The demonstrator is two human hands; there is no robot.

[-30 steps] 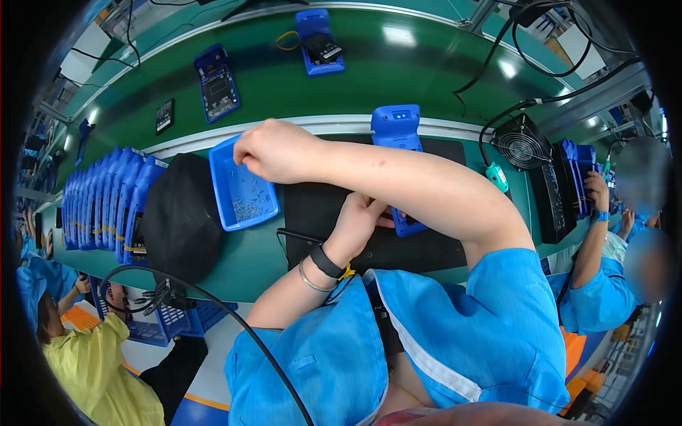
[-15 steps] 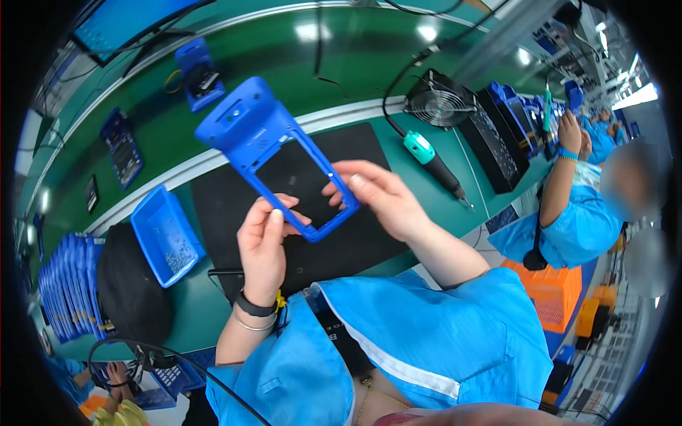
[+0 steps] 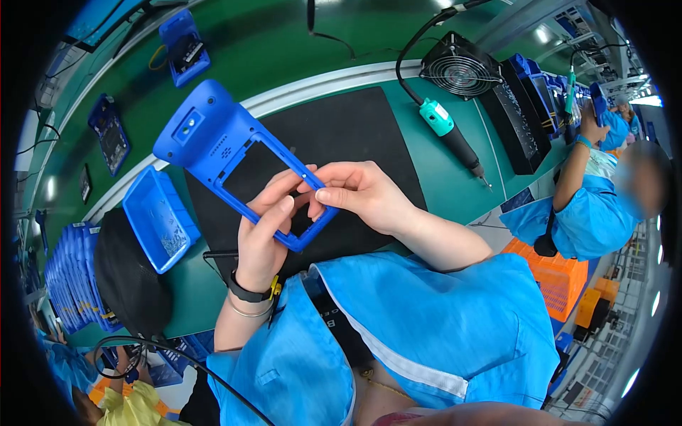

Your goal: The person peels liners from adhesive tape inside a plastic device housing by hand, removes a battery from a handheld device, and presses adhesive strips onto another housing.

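Note:
Both hands hold a blue plastic device housing with a large rectangular opening, tilted above a black mat. My left hand is closed on the lower left rail, its fingers reaching across the opening. The thumb and fingers of my right hand pinch the right rail near the lower end. Fingertips of the two hands come close together by the opening. Whether something small lies between them I cannot make out.
A blue bin of small screws stands left, near a black cloth-like item and stacked blue housings. On the right lie an electric screwdriver, a fan and a black box. A co-worker sits beyond.
The housing has moved left and turned slightly. My left fingers have shifted up across the opening, toward my right fingertips. The whole view has shifted a little.

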